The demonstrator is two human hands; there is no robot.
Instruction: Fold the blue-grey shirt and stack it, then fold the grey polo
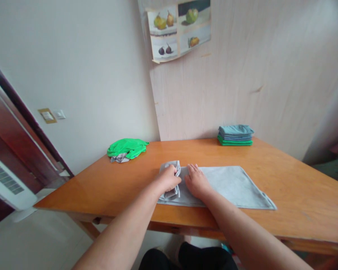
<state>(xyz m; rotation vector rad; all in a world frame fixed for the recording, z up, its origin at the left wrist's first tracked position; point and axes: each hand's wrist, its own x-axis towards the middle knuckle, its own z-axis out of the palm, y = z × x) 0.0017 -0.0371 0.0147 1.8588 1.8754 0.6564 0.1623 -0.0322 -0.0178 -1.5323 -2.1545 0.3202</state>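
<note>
A light grey cloth lies flat on the wooden table in front of me, its left end folded over toward the middle. My left hand is closed on that folded end, with the thumb pointing right and the fabric bunched under the fingers. Just to its right, my right hand rests palm down on the cloth, fingers stretched out. The cloth's right part spreads out flat past my right forearm.
A neat stack of folded blue-grey and green cloths stands at the table's back right. A crumpled green cloth pile lies at the back left. The wooden table meets a wall behind, with fruit pictures hanging above.
</note>
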